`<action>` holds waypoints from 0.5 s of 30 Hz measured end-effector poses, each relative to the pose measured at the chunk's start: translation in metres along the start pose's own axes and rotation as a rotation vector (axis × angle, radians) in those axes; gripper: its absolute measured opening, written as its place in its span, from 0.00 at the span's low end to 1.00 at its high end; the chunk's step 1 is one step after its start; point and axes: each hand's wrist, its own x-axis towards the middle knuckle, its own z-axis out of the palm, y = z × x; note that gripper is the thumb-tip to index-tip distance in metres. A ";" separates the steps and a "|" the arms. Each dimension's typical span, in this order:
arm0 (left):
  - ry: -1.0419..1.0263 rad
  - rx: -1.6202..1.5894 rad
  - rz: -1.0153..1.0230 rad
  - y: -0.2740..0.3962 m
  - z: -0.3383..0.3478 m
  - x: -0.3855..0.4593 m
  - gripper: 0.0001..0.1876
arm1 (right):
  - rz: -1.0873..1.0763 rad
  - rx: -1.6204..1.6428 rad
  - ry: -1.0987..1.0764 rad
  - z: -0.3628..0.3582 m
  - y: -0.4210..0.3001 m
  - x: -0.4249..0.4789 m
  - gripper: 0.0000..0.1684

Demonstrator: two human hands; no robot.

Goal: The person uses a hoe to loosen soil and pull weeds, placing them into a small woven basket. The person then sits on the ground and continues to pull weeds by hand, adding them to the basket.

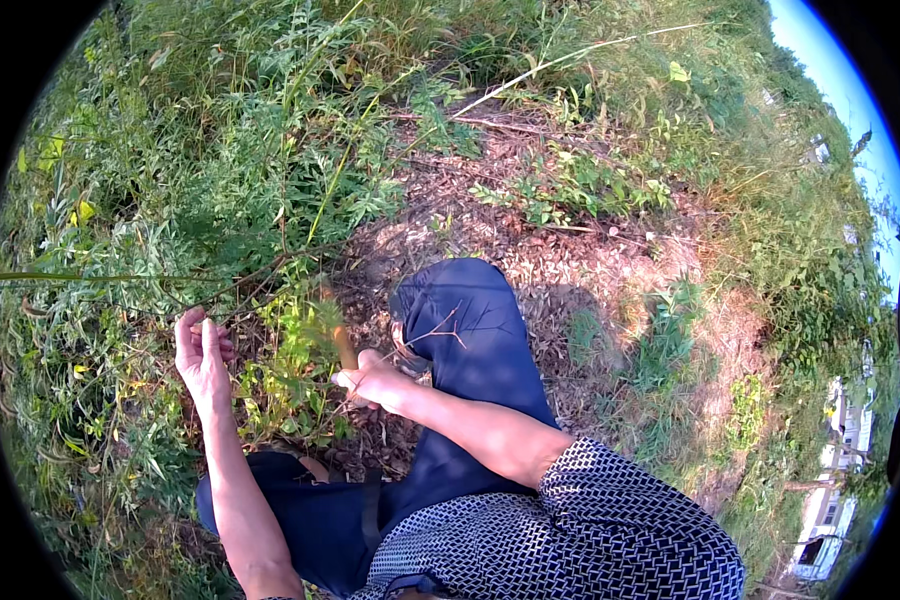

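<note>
My right hand (375, 381) is closed around the wooden handle (343, 346) of a hand tool. Its far end is blurred among the leaves, so the kind of tool is unclear. A thin forked twig (444, 331) runs past this hand and over my bent knee. To the left, my left hand (204, 351) is raised with its fingers loosely curled. Its fingertips are beside a thin, dark branch (259, 277); whether they grip it cannot be made out. Leafy yellow-green weeds (289, 360) grow between the two hands.
Dense green weeds (195, 180) stand to the left and ahead. Dry leaf litter (480, 202) covers the ground beyond my knee (465, 300). A long pale stalk (570, 56) slants across the top. A white building (832, 502) shows at the far right.
</note>
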 end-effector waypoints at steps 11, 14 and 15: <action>-0.011 -0.005 -0.014 -0.004 0.001 -0.002 0.14 | -0.001 -0.003 -0.004 -0.006 0.014 0.007 0.20; -0.007 -0.006 -0.022 0.002 0.003 -0.003 0.14 | 0.007 -0.020 -0.054 -0.005 0.015 0.011 0.21; -0.012 0.002 -0.021 0.002 0.002 -0.001 0.15 | 0.005 -0.066 -0.023 -0.004 0.016 0.013 0.22</action>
